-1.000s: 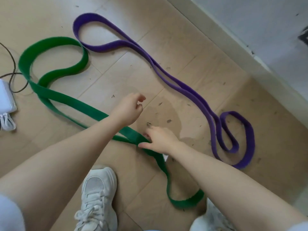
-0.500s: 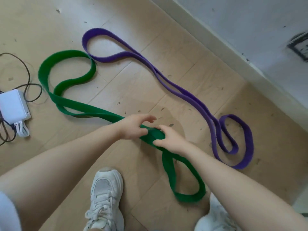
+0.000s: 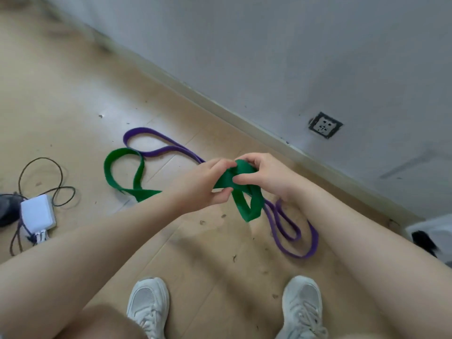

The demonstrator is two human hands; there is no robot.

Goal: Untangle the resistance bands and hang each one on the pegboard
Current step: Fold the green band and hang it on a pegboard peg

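A wide green resistance band (image 3: 247, 204) is lifted off the wooden floor at its near part. My left hand (image 3: 203, 184) and my right hand (image 3: 264, 177) both grip it close together, fingers curled round the bunched strap. A short loop of it hangs below my hands, and its far loop (image 3: 115, 172) still lies on the floor to the left. A thinner purple band (image 3: 293, 233) lies flat on the floor, running from behind my hands to a loop at the right. No pegboard is in view.
A white power adapter (image 3: 38, 214) with black cables (image 3: 41, 167) lies on the floor at the left. A grey wall with a socket (image 3: 324, 125) and a skirting board runs diagonally behind. My two white shoes (image 3: 148, 307) stand at the bottom.
Both hands closed on the green band and raised its near part off the floor. The view tilted up toward the wall. The purple band stayed in place.
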